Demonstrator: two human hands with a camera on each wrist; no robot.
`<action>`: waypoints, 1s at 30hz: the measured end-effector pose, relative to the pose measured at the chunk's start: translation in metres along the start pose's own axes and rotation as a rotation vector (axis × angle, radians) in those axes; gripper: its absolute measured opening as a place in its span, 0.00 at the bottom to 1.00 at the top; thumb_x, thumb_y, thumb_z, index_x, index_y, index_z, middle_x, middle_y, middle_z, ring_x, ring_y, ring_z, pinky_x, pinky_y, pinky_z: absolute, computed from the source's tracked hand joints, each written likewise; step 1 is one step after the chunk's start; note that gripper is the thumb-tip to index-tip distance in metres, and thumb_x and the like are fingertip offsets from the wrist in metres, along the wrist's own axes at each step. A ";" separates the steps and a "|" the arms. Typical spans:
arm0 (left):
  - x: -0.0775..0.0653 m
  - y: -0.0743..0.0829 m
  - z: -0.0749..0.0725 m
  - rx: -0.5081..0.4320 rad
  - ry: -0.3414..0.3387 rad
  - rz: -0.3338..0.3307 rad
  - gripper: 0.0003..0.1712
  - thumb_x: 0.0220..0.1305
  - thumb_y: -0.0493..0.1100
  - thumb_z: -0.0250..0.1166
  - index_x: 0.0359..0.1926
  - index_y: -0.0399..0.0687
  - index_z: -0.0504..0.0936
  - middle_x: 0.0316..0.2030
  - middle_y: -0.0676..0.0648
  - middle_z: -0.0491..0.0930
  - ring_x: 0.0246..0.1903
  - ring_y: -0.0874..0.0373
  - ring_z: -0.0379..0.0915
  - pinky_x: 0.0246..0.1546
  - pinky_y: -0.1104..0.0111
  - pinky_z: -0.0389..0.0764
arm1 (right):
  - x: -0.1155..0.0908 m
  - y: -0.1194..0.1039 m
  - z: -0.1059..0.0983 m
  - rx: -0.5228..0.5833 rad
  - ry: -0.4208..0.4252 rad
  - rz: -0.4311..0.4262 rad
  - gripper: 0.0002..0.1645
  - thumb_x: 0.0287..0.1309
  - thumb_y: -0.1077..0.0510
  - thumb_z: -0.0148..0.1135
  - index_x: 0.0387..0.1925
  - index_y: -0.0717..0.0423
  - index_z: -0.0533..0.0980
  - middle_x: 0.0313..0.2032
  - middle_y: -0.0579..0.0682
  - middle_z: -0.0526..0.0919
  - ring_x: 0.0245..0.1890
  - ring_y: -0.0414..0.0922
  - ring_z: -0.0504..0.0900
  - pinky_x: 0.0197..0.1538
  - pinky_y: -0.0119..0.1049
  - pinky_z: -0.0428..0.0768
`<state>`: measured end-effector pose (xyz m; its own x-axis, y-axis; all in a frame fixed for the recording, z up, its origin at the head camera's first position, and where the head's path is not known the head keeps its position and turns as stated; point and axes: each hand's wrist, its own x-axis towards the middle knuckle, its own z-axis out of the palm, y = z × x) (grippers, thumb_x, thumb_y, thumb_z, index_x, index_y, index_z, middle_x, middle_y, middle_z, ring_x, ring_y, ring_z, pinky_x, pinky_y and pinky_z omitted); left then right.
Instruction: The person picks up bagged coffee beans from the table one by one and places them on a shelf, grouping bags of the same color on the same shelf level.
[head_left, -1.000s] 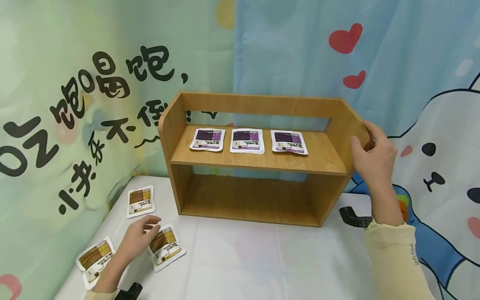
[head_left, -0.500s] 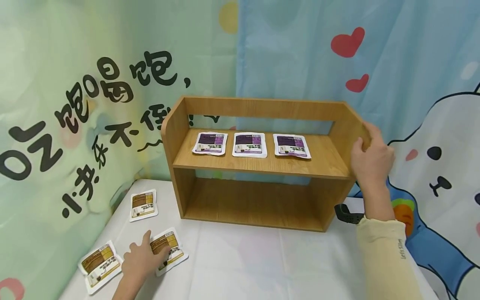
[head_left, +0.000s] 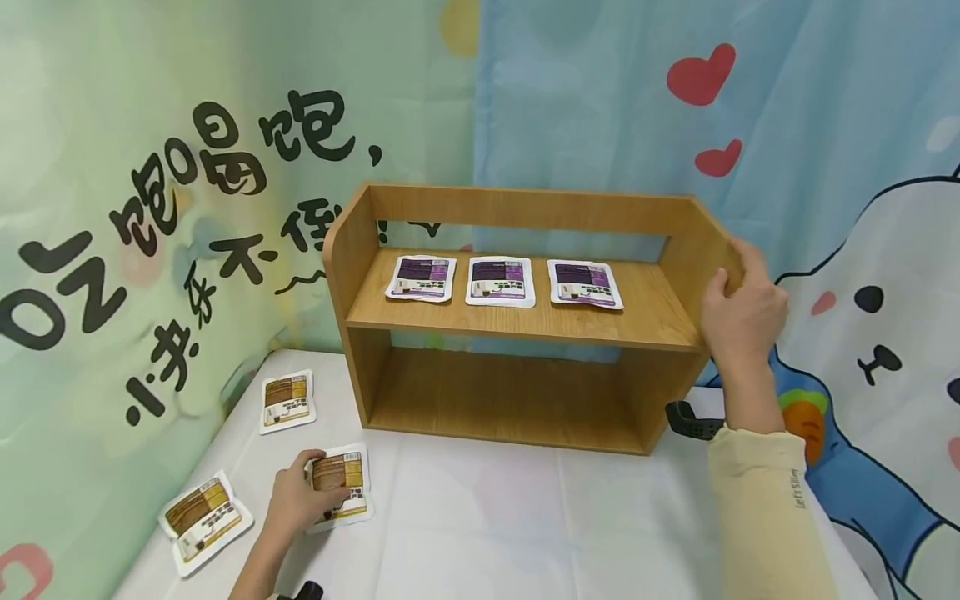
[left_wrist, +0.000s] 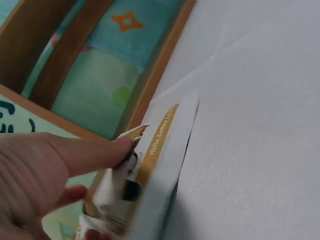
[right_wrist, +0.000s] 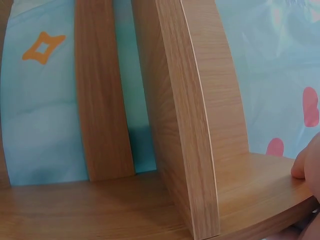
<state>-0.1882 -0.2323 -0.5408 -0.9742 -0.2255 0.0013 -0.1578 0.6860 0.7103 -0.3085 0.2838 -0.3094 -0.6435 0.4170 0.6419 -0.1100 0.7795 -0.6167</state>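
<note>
My left hand [head_left: 295, 502] pinches a white coffee packet [head_left: 351, 471] with a brown-and-gold label on the tabletop. In the left wrist view, the thumb presses the face of the packet [left_wrist: 161, 145], which bends under it, and the other fingers reach round its edge. My right hand [head_left: 746, 321] grips the right side panel of a two-tier wooden shelf [head_left: 517, 400]; only part of that hand [right_wrist: 311, 167] shows in the right wrist view. On the upper tier lie three purple-labelled packets, one left [head_left: 422, 278], one central [head_left: 500, 282], one right [head_left: 585, 284].
Two more brown-and-gold packets lie on the white table [head_left: 480, 525]: one farther back [head_left: 288, 402], one nearer at the left [head_left: 205, 522]. Printed curtains [head_left: 570, 100] hang behind the shelf and along the left side.
My left hand has come over from between the left packets to the packet beside it, taken hold of it and turned it straighter. My right hand stays on the shelf's side panel.
</note>
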 end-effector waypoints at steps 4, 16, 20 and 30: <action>0.004 0.003 0.003 -0.123 -0.018 0.008 0.36 0.41 0.43 0.81 0.54 0.41 0.78 0.42 0.36 0.79 0.39 0.46 0.75 0.38 0.54 0.75 | 0.000 0.003 -0.001 0.000 -0.003 0.010 0.26 0.70 0.53 0.47 0.68 0.45 0.68 0.57 0.58 0.78 0.49 0.64 0.78 0.49 0.59 0.76; 0.007 0.016 0.019 -0.339 -0.114 0.063 0.29 0.39 0.32 0.79 0.48 0.44 0.84 0.41 0.44 0.81 0.38 0.53 0.73 0.39 0.63 0.72 | -0.002 0.000 -0.001 0.000 0.003 -0.005 0.26 0.70 0.53 0.48 0.67 0.47 0.68 0.55 0.60 0.79 0.46 0.64 0.77 0.48 0.58 0.76; 0.014 0.027 0.025 -0.356 -0.121 0.071 0.29 0.40 0.32 0.79 0.48 0.45 0.83 0.43 0.44 0.80 0.41 0.52 0.73 0.42 0.62 0.71 | -0.001 -0.002 0.000 0.001 0.007 -0.014 0.26 0.70 0.53 0.48 0.67 0.46 0.68 0.55 0.60 0.79 0.46 0.65 0.77 0.48 0.58 0.75; 0.040 0.061 0.041 -0.487 -0.170 0.166 0.28 0.44 0.32 0.78 0.50 0.46 0.83 0.45 0.43 0.79 0.44 0.50 0.71 0.40 0.63 0.72 | -0.002 0.001 -0.001 -0.007 0.022 -0.041 0.25 0.70 0.54 0.48 0.67 0.48 0.69 0.55 0.60 0.79 0.46 0.64 0.79 0.47 0.59 0.77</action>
<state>-0.2430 -0.1708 -0.5267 -0.9984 0.0012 0.0564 0.0542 0.2941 0.9542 -0.3064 0.2840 -0.3107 -0.6217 0.3947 0.6766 -0.1310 0.7992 -0.5866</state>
